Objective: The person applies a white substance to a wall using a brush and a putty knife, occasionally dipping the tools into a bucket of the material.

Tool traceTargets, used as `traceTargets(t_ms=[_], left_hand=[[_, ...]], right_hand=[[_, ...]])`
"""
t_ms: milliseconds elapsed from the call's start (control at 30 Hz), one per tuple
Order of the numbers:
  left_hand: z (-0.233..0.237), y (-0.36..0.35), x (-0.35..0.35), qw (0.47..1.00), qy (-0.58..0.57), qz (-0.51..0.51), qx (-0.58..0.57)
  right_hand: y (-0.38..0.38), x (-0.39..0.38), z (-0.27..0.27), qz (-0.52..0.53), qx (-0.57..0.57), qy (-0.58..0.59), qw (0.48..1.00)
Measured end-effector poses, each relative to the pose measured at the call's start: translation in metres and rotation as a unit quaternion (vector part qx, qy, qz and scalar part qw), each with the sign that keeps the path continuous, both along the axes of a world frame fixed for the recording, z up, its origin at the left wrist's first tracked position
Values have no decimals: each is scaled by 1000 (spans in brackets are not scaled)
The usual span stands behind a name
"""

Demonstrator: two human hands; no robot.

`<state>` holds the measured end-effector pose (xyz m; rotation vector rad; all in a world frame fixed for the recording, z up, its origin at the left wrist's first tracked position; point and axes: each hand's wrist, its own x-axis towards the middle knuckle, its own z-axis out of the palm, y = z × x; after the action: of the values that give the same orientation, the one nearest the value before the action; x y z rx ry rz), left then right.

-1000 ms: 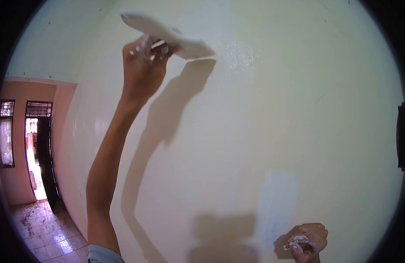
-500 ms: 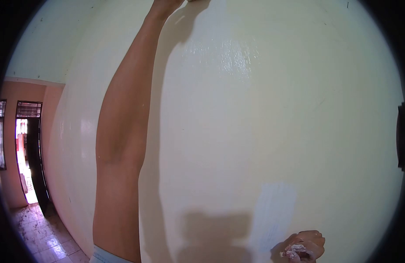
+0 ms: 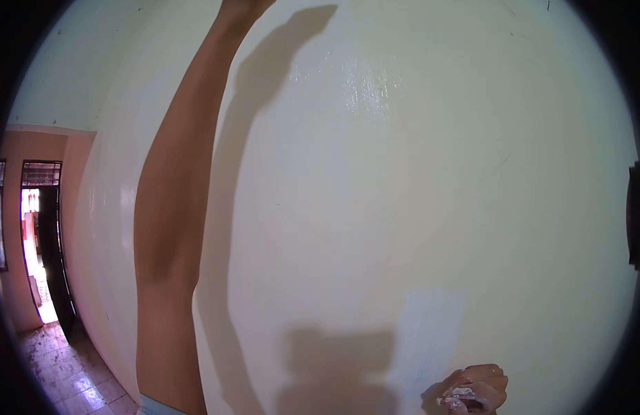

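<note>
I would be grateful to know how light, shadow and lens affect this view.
Head view: dark, curved borders suggest a wide lens; the left arm casts a shadow on the wall; glare speckles the wall's upper part; the doorway looks overexposed.

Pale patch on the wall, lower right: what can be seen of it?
The pale bluish-white patch is an upright, roughly rectangular, streaky coat, apparently paint or filler, on the cream wall. Its top edge is uneven. A blocky dark shadow lies to its left; the white-smeared right hand is near its lower right, contact unclear.
</note>
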<state>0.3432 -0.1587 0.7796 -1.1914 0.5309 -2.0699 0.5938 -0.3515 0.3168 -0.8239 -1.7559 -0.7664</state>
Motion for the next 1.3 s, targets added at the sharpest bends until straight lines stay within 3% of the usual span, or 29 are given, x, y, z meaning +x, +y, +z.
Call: traceTargets(t_ms=[67, 200, 233, 267, 333, 433, 533, 567, 667, 767, 833, 900, 933, 1000, 1100, 1200, 1267, 1300], left_hand=[[23, -2, 5, 998, -17, 35, -41], [26, 18, 28, 996, 16, -9, -88], [70, 71, 36, 922, 264, -284, 0], [38, 63, 36, 959, 203, -189, -51], [-78, 26, 25, 987, 69, 13, -146], [-123, 19, 26, 967, 186, -173, -39], [-91, 10, 6, 995, 38, 20, -90], [-66, 1, 13, 996, 75, -53, -22], [22, 10, 27, 998, 17, -60, 12], [45, 11, 40, 998, -6, -54, 38], [28, 16, 53, 997, -4, -54, 46], [-26, 9, 64, 988, 59, -102, -96], [-55, 8, 52, 982, 73, 5, -173], [-108, 10, 52, 982, 150, -86, -80], [-128, -5, 43, 951, 226, -204, -42], [-72, -19, 32, 996, 68, 4, -64], [-13, -25, 43, 993, 84, -75, 29], [2, -25, 47, 994, 75, -74, -5]], right_hand=[[0, 1, 1, -4, 3, 1, 1000], [-4, 3, -2, -7, 12, 11, 1000], [-5, 4, -3, -5, 13, 16, 1000], [-5, 5, -5, -4, 13, 19, 1000], [-6, 5, -5, 3, 15, 21, 1000], [-8, 4, -5, 9, 16, 16, 1000], [-8, 1, -3, 7, 15, 10, 1000], [-8, 0, -3, 5, 16, 10, 1000], [-7, 0, -3, 0, 22, 10, 1000], [-7, 2, -6, -2, 29, 15, 999], [-7, 2, -9, 0, 39, 19, 999], [-9, 4, -12, 6, 47, 22, 999], [-10, 5, -13, 9, 53, 23, 998], [-11, 5, -15, 14, 58, 18, 998], [-13, 3, -8, 19, 45, -9, 999], [-19, 2, -4, 2, 33, -23, 999], [-22, 3, -5, 0, 28, -23, 999], [-23, 5, -6, 7, 25, -22, 999]])
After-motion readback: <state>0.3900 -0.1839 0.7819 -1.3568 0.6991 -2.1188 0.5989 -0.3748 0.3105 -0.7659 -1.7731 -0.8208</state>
